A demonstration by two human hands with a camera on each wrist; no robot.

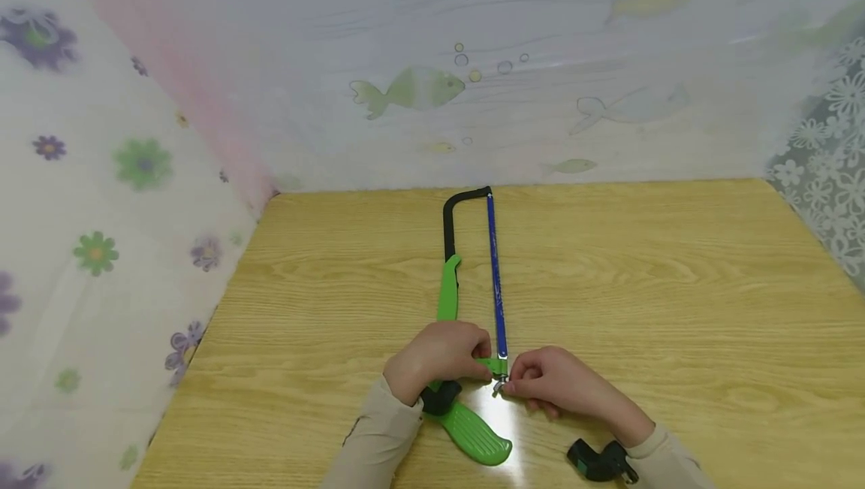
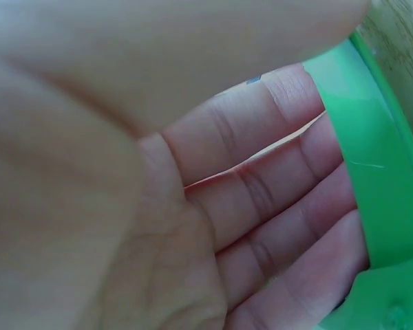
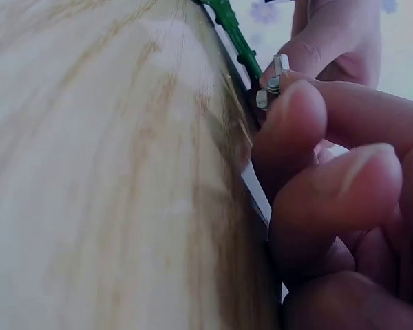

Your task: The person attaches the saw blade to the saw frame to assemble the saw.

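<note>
A hacksaw (image 1: 448,294) with a green handle and a black front frame lies on the wooden table, its blue blade (image 1: 497,279) on the right side. My left hand (image 1: 439,354) grips the green frame near the handle; in the left wrist view its fingers (image 2: 261,189) reach behind the green part (image 2: 372,165). At the blade's near end is a small metal wing nut (image 1: 498,387). My right hand (image 1: 564,384) pinches at this nut; in the right wrist view the silvery nut (image 3: 281,65) shows beside the fingertips, partly hidden by them.
The wooden table (image 1: 676,286) reaches back to a wall covering (image 1: 527,121) printed with fish. On the left hangs a flower-patterned sheet (image 1: 135,286). A black device (image 1: 598,460) is by the right wrist, and another black piece (image 1: 441,397) by the left.
</note>
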